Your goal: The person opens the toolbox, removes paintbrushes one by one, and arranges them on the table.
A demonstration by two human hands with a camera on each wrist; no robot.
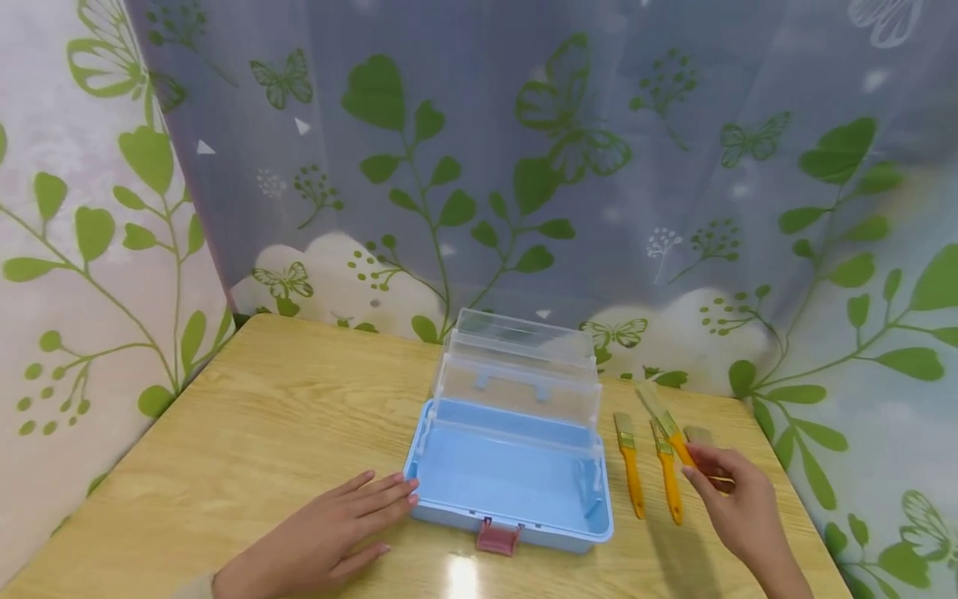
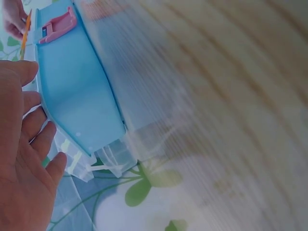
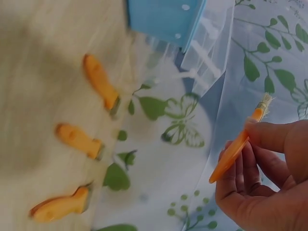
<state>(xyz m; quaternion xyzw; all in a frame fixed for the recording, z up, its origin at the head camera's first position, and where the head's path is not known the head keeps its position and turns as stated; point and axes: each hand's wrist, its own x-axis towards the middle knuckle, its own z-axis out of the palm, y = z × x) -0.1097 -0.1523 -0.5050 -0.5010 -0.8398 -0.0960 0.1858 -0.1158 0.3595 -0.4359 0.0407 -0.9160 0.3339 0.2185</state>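
Observation:
A blue plastic box (image 1: 501, 478) with a raised clear lid (image 1: 520, 366) and a pink latch (image 1: 497, 538) stands on the table; nothing lies inside. At its front left corner is my left hand (image 1: 329, 532), its fingers nearly straight with the tips at the rim. My right hand (image 1: 741, 507) pinches the orange handle of a flat paintbrush (image 1: 659, 412), bristles pointing up and away; the right wrist view shows this paintbrush (image 3: 236, 149) between thumb and fingers. Below the hand lie more paintbrushes: one (image 1: 630, 470) beside the box, another (image 1: 669, 478), and a third (image 1: 699, 434) partly hidden by the hand.
The light wooden table (image 1: 314, 399) meets a patterned curtain (image 1: 479, 166) along its back edge, and more of this fabric hangs at both sides. The lid leans back close to the curtain. In the right wrist view, three orange handles (image 3: 98, 79) lie spread on the tabletop.

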